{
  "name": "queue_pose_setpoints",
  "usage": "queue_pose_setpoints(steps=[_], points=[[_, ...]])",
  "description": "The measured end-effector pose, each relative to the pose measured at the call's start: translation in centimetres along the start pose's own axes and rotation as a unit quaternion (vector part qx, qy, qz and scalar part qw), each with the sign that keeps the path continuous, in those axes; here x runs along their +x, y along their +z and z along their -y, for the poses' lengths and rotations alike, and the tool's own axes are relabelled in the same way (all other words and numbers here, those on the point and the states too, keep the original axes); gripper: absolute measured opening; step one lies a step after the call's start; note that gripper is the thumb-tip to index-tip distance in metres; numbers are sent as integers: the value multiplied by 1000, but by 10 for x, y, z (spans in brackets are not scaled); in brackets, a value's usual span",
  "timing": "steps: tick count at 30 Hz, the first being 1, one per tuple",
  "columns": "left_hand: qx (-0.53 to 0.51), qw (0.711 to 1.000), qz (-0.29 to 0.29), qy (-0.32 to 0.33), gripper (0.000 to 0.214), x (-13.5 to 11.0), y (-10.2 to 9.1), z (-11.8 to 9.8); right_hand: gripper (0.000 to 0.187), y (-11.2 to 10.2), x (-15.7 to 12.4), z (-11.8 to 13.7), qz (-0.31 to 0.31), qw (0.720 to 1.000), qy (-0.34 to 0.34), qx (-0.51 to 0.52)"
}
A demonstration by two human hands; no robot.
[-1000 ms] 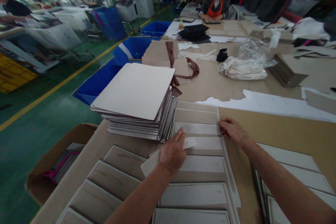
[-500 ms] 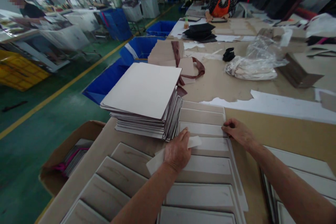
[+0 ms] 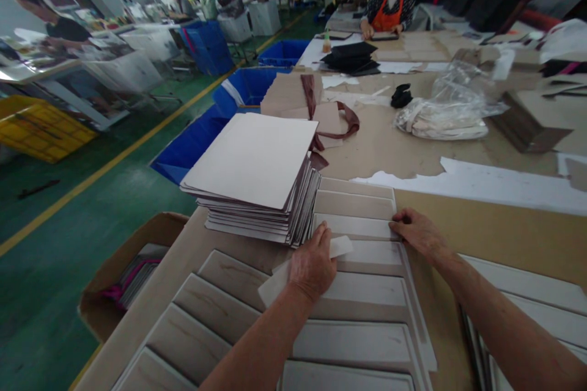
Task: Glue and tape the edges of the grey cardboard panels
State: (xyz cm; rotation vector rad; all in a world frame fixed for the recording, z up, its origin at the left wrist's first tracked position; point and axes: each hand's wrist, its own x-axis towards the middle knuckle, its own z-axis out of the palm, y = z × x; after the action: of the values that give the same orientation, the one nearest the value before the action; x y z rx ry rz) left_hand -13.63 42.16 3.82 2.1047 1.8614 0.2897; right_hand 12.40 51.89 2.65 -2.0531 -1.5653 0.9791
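Note:
My left hand (image 3: 313,264) is closed over a pale, translucent flat piece (image 3: 274,284), whose ends stick out on both sides of the palm. Its fingertips rest at the left end of a light rectangular panel (image 3: 353,225). At that panel's right end, my right hand (image 3: 416,230) has thumb and fingers pinched on the edge. Several similar panels lie overlapped in a column, running toward me below the hands. A tall stack of large whitish boards (image 3: 257,159) stands just beyond my left hand.
More overlapped panels (image 3: 197,321) lie at left, and another row (image 3: 527,293) at right. A cardboard box (image 3: 92,299) stands below the table's left edge, near blue bins (image 3: 183,149). Farther back are a clear plastic bag (image 3: 458,107) and a person in an orange apron (image 3: 387,12).
The view has shifted slightly, so the whole scene sits a little farther right. Both hands keep the same places on the panel.

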Motion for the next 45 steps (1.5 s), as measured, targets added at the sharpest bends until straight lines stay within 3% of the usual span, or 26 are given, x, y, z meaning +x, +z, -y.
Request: queue_pose_setpoints(steps=[8, 15, 21, 24, 31, 35, 38, 42, 45], points=[[57, 998, 28, -14, 43, 12, -15, -7, 8, -1, -1, 2, -4, 1000, 3, -1], [94, 994, 50, -31, 37, 26, -20, -13, 9, 1, 0, 3, -6, 999, 19, 25], [96, 993, 53, -32, 38, 28, -20, -13, 4, -9, 2, 5, 65, 995, 47, 67], [104, 992, 69, -27, 33, 31, -22, -14, 19, -15, 5, 10, 93, 992, 50, 65], [130, 987, 90, -21, 32, 32, -32, -12, 40, -4, 5, 15, 31, 999, -1, -20], [128, 987, 93, -34, 46, 31, -32, -9, 30, -1, 1, 12, 17, 999, -11, -31], [112, 988, 93, -43, 44, 30, -34, -8, 21, -4, -1, 10, 4, 1000, -15, -24], [86, 994, 43, -48, 31, 22, -51, -13, 15, -16, -9, 5, -16, 1000, -20, -9], [2, 996, -80, -27, 33, 10, -68, -17, 7, -24, -27, 6, -37, 999, -35, 16]])
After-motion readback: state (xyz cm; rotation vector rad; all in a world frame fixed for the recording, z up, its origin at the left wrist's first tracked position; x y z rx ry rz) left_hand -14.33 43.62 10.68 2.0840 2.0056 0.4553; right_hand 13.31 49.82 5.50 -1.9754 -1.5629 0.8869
